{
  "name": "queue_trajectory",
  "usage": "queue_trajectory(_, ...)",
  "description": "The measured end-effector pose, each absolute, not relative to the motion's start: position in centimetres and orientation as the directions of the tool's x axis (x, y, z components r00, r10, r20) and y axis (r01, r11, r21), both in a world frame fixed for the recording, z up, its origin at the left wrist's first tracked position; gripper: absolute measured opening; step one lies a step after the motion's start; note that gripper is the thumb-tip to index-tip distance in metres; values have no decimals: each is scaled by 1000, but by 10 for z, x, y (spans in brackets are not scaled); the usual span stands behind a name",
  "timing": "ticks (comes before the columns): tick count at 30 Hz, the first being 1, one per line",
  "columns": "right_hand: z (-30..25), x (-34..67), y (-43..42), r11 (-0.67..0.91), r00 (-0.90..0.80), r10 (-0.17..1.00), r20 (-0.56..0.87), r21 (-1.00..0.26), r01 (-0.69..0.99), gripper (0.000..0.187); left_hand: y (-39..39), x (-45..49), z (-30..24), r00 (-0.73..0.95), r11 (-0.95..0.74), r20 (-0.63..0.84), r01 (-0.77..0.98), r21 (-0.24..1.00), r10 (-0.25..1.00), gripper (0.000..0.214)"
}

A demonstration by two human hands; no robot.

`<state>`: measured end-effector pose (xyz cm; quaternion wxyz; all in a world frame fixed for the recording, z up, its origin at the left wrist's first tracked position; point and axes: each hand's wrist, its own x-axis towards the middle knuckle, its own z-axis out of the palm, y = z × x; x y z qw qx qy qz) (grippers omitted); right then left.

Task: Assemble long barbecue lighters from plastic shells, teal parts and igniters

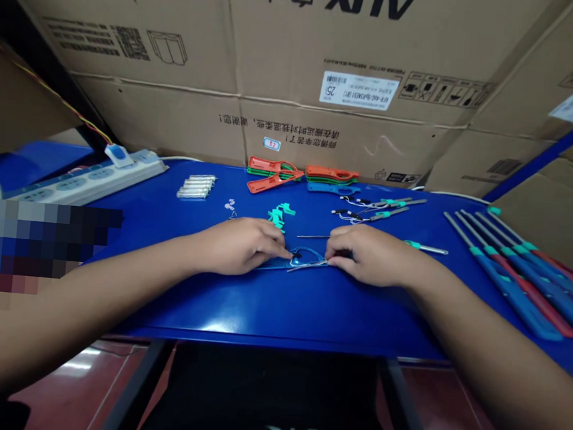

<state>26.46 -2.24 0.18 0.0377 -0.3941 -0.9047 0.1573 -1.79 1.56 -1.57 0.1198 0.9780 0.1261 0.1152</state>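
Note:
In the middle of the table lies a blue plastic handle shell (275,263) of what looks like a stick lighter. My left hand (243,246) is closed over its left part, with the index fingertip pressed near a small dark part and thin wires in the shell. At the opposite end, my right hand (367,255) pinches the shell and wires between thumb and fingers. A thin grey metal rod (309,236) reaches out to the left of the right hand. Several teal trigger pieces (277,215) lie just beyond my left hand. The palms hide part of the shell.
Behind stand stacked orange and green shells (273,174) and another shell stack (331,173). Silver cylinders (196,187) lie left, near a power strip (104,179). Wired rods (390,212) lie right, and several assembled stick lighters (516,282) farther right. A cardboard wall (280,54) closes the back.

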Motion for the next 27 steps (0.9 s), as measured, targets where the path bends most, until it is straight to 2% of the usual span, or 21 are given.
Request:
queue_trajectory(6, 6, 269, -20, 701, -756, 654, -33, -350, 621, 15, 18, -19, -17, 931, -934, 224, 221, 281, 287, 33)
queue_trajectory(9, 9, 274, -19, 670, -711, 704, 3, -336, 662, 20, 23, -23, -13, 806, -883, 371, 376, 282, 461, 28)
queue_trajectory(11, 9, 277, -17, 632, -652, 757, 50, -311, 710, 22, 30, -27, -11, 706, -819, 417, 513, 258, 573, 25)
queue_trajectory(15, 8, 277, -16, 585, -585, 806, 90, -274, 764, 22, 41, -33, -11, 665, -716, 273, 674, 180, 695, 29)
queue_trajectory(18, 7, 273, -16, 580, -580, 810, 88, -269, 769, 23, 42, -31, -17, 659, -690, 207, 703, 170, 723, 32)
queue_trajectory(24, 7, 273, -17, 573, -578, 814, 67, -262, 777, 23, 41, -29, -20, 614, -645, 204, 746, 167, 763, 42)
queue_trajectory(27, 6, 272, -17, 581, -568, 812, 130, -267, 769, 24, 39, -31, -12, 575, -618, 255, 774, 141, 778, 45)
